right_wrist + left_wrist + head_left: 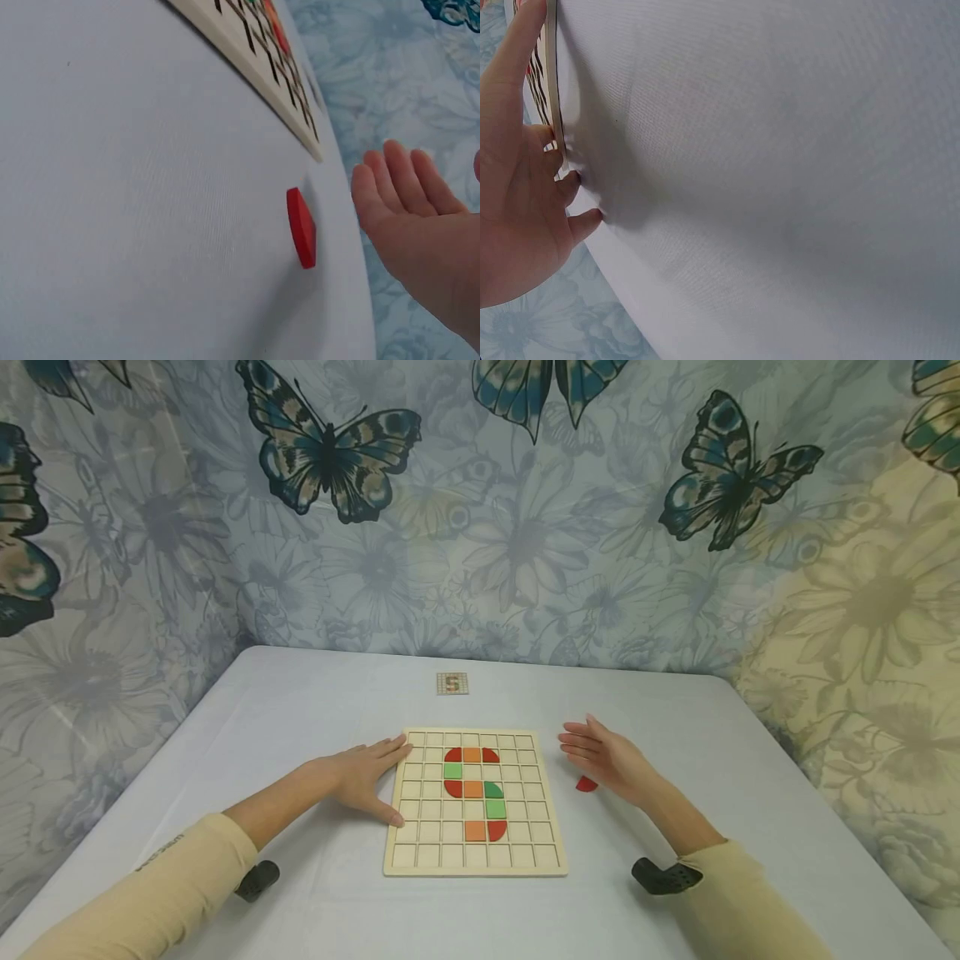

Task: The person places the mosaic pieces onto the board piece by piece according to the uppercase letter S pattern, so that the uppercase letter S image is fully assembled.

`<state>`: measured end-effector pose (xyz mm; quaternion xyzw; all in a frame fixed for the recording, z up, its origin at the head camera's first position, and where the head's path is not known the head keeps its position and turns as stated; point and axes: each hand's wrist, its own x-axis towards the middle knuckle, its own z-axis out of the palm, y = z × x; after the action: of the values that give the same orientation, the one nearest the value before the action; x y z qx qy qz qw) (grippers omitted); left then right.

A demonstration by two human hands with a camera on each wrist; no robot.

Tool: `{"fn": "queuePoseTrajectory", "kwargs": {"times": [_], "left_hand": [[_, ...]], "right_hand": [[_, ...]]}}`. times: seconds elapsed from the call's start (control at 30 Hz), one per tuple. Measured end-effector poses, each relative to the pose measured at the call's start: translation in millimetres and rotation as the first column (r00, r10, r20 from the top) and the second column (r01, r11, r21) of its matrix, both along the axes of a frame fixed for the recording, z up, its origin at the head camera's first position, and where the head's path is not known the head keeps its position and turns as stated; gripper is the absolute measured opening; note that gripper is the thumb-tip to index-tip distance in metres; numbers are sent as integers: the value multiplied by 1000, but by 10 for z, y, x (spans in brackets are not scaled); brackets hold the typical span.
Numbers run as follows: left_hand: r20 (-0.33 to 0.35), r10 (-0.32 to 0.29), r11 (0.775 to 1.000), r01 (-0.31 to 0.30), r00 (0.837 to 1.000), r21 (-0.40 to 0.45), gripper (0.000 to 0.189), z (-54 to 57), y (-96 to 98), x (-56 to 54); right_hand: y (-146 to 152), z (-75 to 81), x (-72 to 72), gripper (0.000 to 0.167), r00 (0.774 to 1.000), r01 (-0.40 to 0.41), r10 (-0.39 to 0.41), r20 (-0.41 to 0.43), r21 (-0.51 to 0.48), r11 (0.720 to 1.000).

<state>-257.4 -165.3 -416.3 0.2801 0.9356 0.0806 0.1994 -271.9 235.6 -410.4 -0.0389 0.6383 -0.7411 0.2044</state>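
Observation:
A light wooden grid board (pixel 423 856) lies on the table with red, orange and green tiles set in its cells in a curving shape. My left hand (pixel 363 777) rests at the board's left edge, thumb and fingertips touching the rim. In the left wrist view that hand (pixel 525 180) has its fingers spread along the board's side. Right of the board my right hand (pixel 611 760) hovers with straight fingers and nothing in it. Below it a red quarter-round tile (pixel 587 784) lies loose on the table; the right wrist view shows this red tile (pixel 301 229) apart from the fingers.
A small square card (pixel 452 683) with an S-like pattern on a grid lies behind the board. The white-covered table (pixel 315 693) meets butterfly-patterned walls (pixel 525 527) at the back and sides. Dark wrist devices (pixel 666 876) sit under both sleeves.

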Motion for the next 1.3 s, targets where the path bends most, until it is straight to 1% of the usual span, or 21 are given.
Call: {"fn": "queuePoseTrajectory", "kwargs": {"times": [0.17, 0.23, 0.4, 0.53, 0.77, 0.93, 1.0, 1.07, 1.17, 1.3], "left_hand": [[-1, -5, 1000, 5, 1000, 7, 118, -4, -7, -1], [-3, -7, 1000, 7, 1000, 11, 117, -7, -9, -3], [-6, -4, 1000, 4, 1000, 9, 117, -14, -11, -7], [-6, -2, 1000, 2, 1000, 3, 118, -20, -11, -16], [-2, 1, 1000, -1, 1000, 3, 118, -27, -9, -17], [-2, -2, 1000, 2, 1000, 7, 117, -35, -10, -10], [-3, -1, 1000, 1, 1000, 4, 117, -35, -6, -8], [-1, 0, 1000, 0, 1000, 4, 117, -29, -2, -6], [3, 3, 1000, -3, 1000, 2, 117, -7, 5, 6], [6, 1, 1000, -1, 1000, 0, 117, 3, 8, 12]], "right_hand": [[138, -51, 13, 76, 999, -11, 15, -31, 127, 992], [182, -79, 22, 76, 999, -10, 18, -43, 190, 982], [254, -150, 49, 71, 996, -7, 34, -77, 332, 943], [291, -170, 81, 63, 995, -9, 45, -90, 373, 928], [327, -157, 129, 56, 990, -37, 94, -108, 447, 894], [343, -194, 163, 44, 986, -29, 112, -126, 530, 847], [344, -207, 175, 43, 979, -20, 132, -159, 561, 828], [344, -219, 183, 42, 968, -9, 151, -200, 574, 819], [338, -231, 193, 41, 945, 10, 188, -269, 597, 802], [327, -242, 203, 41, 919, 34, 222, -327, 625, 780]]}}
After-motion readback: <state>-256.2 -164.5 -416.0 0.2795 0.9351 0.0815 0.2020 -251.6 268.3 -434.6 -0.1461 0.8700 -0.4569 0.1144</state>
